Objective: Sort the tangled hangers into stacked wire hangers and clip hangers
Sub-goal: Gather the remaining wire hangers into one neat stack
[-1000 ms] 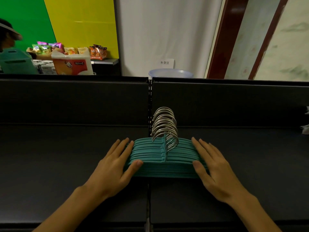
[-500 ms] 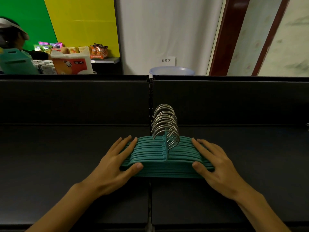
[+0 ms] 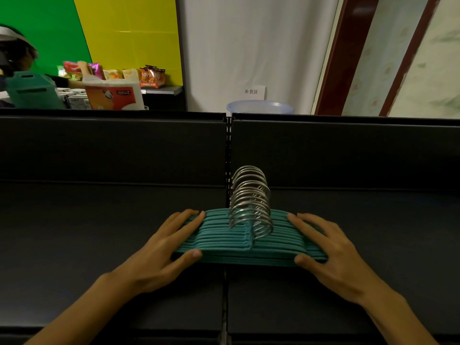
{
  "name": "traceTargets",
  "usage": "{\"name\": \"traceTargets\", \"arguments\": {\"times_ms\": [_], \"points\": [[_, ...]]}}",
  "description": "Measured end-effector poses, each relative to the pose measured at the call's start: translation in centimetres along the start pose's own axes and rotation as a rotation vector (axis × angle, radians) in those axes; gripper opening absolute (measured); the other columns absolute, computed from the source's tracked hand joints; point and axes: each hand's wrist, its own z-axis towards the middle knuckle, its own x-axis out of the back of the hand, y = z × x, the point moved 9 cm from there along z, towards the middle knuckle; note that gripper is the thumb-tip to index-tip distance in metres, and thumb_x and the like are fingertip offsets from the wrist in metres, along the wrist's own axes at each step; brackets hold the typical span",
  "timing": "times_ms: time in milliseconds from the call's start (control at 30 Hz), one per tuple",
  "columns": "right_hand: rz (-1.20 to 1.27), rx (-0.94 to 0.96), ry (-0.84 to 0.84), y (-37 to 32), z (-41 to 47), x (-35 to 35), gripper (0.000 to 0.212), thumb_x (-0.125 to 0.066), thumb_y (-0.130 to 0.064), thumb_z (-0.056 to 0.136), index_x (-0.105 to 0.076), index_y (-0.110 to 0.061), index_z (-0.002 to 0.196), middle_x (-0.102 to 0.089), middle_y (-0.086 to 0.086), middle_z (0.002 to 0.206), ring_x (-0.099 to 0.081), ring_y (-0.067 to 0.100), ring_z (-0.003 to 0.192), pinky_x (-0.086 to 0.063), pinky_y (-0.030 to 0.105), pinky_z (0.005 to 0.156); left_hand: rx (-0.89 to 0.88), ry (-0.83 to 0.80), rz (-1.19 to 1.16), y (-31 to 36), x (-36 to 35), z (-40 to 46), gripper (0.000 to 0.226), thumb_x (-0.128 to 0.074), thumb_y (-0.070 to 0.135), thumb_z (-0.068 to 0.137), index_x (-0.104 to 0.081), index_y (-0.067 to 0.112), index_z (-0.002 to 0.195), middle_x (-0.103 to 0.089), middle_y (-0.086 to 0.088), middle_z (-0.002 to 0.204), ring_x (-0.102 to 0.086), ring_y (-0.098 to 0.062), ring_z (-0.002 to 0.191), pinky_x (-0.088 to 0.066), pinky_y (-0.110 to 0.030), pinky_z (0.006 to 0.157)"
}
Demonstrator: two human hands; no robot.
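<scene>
Far left, beyond shelf back: one person in visor (image 3: 15,51), several snack bags (image 3: 112,74) on one counter. Dark metal shelf (image 3: 99,245), two panels meeting at centre seam. Left hand (image 3: 159,252) grasping left end of one stack of teal velvet-covered hangers (image 3: 224,242): fingers laid over top, thumb pressed on near edge. Stack lies flat across seam, silver metal hooks (image 3: 250,200) bunched upright at centre (roughly a dozen, exact count unclear). One pale blue plastic tub (image 3: 260,107) behind shelf. Right hand (image 3: 333,252) grasping right end likewise.
</scene>
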Motion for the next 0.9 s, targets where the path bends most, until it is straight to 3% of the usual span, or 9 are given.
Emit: {"name": "traceTargets", "arguments": {"times_ms": [67, 233, 500, 633, 733, 800, 900], "points": [[-0.03, -0.008, -0.014, 0.3, 0.4, -0.4, 0.065, -0.023, -0.085, 0.076, -0.01, -0.064, 0.136, -0.029, -0.023, 0.132, -0.029, 0.005, 0.114, -0.028, 0.015, 0.089, -0.02, 0.019, 0.027, -0.6, 0.0, 0.4, 0.07, -0.022, 0.075, 0.084, -0.007, 0.042, 0.144, -0.017, 0.016, 0.146, -0.014, 0.004, 0.135, -0.022, -0.022, 0.108], [0.007, -0.028, -0.007, 0.9, 1.6, -0.4, 0.061, -0.023, -0.084, 0.075, -0.015, -0.065, 0.133, -0.036, -0.017, 0.123, -0.033, 0.007, 0.104, -0.028, 0.015, 0.086, 0.002, 0.033, 0.043, -1.4, -0.1, 1.3, 0.069, -0.019, 0.076, 0.083, -0.01, 0.044, 0.143, -0.021, 0.007, 0.149, -0.02, -0.004, 0.133, -0.029, -0.028, 0.108], [0.105, -0.086, 0.002, 0.1, 1.6, 0.6, 0.059, -0.03, -0.082, 0.075, -0.032, -0.058, 0.129, -0.043, -0.015, 0.115, -0.04, 0.01, 0.102, -0.032, 0.012, 0.084, 0.058, -0.03, 0.184, -1.5, 0.3, 1.8, 0.087, 0.0, 0.089, 0.065, -0.005, 0.046, 0.141, -0.023, 0.005, 0.138, -0.021, 0.001, 0.115, -0.029, -0.02, 0.098], [0.294, -0.176, -0.02, -2.6, 3.2, 2.7, 0.053, -0.048, -0.072, 0.076, -0.051, -0.049, 0.124, -0.052, -0.018, 0.11, -0.052, 0.002, 0.099, -0.043, 0.017, 0.077, 0.052, 0.052, 0.023, -1.3, 3.5, 1.2, 0.07, -0.013, 0.084, 0.074, -0.03, 0.049, 0.132, -0.045, 0.007, 0.123, -0.047, 0.0, 0.1, -0.042, -0.016, 0.082], [0.388, -0.275, -0.182, -4.2, 5.6, 2.2, 0.044, -0.044, -0.078, 0.072, -0.055, -0.056, 0.108, -0.054, -0.018, 0.115, -0.05, 0.002, 0.103, -0.041, 0.02, 0.078, 0.208, 0.089, -0.215, -2.7, 7.0, 0.7, 0.057, -0.028, 0.079, 0.075, -0.058, 0.043, 0.107, -0.062, 0.008, 0.099, -0.06, -0.002, 0.084, -0.046, -0.017, 0.07], [0.378, -0.33, -0.236, -4.5, 7.2, 0.7, 0.053, -0.04, -0.083, 0.069, -0.061, -0.049, 0.105, -0.057, -0.012, 0.12, -0.049, 0.01, 0.111, -0.042, 0.03, 0.089, 0.335, 0.015, -0.304, -4.7, 7.9, 0.4, 0.061, -0.032, 0.074, 0.075, -0.066, 0.03, 0.099, -0.068, 0.001, 0.089, -0.065, -0.007, 0.08, -0.049, -0.026, 0.075], [0.343, -0.406, -0.285, -4.3, 8.7, -2.1, 0.085, -0.037, -0.092, 0.06, -0.067, -0.031, 0.111, -0.061, -0.003, 0.12, -0.053, 0.017, 0.112, -0.042, 0.038, 0.095, 0.437, -0.02, -0.361, -6.8, 8.3, 0.2, 0.071, -0.038, 0.083, 0.071, -0.07, 0.025, 0.097, -0.07, 0.003, 0.099, -0.065, -0.01, 0.091, -0.046, -0.036, 0.093]]}}
